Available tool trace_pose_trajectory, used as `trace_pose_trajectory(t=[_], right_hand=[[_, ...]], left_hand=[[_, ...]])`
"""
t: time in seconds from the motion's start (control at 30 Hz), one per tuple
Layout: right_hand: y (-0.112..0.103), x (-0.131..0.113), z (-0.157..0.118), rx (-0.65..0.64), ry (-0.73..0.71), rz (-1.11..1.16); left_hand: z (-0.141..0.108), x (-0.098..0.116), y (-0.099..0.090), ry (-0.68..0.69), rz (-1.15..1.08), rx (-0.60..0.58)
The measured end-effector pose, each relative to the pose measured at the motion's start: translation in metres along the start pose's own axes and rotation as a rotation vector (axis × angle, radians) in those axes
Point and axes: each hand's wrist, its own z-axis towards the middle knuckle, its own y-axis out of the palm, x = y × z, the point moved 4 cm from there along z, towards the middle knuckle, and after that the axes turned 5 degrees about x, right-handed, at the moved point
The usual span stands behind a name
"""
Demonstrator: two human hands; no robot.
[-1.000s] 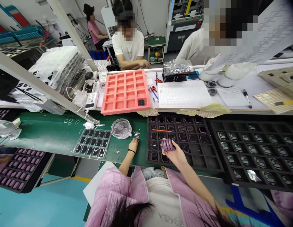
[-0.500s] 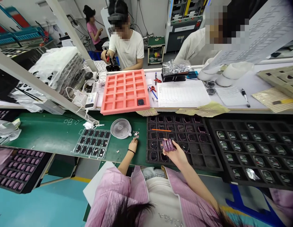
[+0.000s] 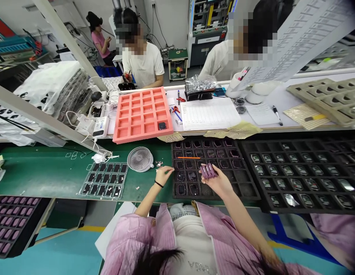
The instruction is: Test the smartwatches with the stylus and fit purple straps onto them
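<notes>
My right hand (image 3: pixel 221 184) is wrapped round a row of several small purple casings (image 3: pixel 208 171), held above the black foam tray (image 3: pixel 246 190). Dark rounded-square pieces with thin purple rims sit in many of that tray's compartments. At the tray's left edge, my left hand (image 3: pixel 164 176) is closed in a pinch; whatever is between its fingertips is too small to make out. Just behind the left hand lies a little heap of small silvery-white bits (image 3: pixel 159 164) on the green bench. An orange stick (image 3: pixel 188 157) rests across the tray.
A small white fan (image 3: pixel 140 159) and a clear tray of black pieces (image 3: pixel 104 178) stand to the left. Another black tray (image 3: pixel 297 175) is at the right. On the shelf are a pink foam tray (image 3: pixel 143 114) and paper sheets (image 3: pixel 207 114). Co-workers sit beyond.
My left hand has moved from the heap of bits rightward to the tray's edge. My right hand still holds the purple casings. The whole view has shifted slightly.
</notes>
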Motion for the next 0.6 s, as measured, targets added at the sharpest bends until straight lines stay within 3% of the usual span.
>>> trace_pose_trajectory(t=[0.1,0.17,0.23,0.43,0.6], right_hand=[[0.015,0.008,-0.007,-0.048,0.127,0.001],[0.025,0.013,-0.011,-0.111,0.192,-0.001],[0.032,0.015,-0.015,-0.195,0.222,-0.01],[0.037,0.02,-0.019,-0.351,0.264,-0.046],[0.03,0.032,-0.018,-0.382,0.333,-0.125]], left_hand=[[-0.006,0.076,-0.028,0.359,-0.413,0.0],[-0.011,0.113,-0.043,0.495,-0.456,-0.084],[-0.014,0.134,-0.054,0.565,-0.422,-0.149],[-0.013,0.146,-0.064,0.864,-0.269,-0.185],[-0.013,0.147,-0.062,0.954,-0.18,-0.365]])
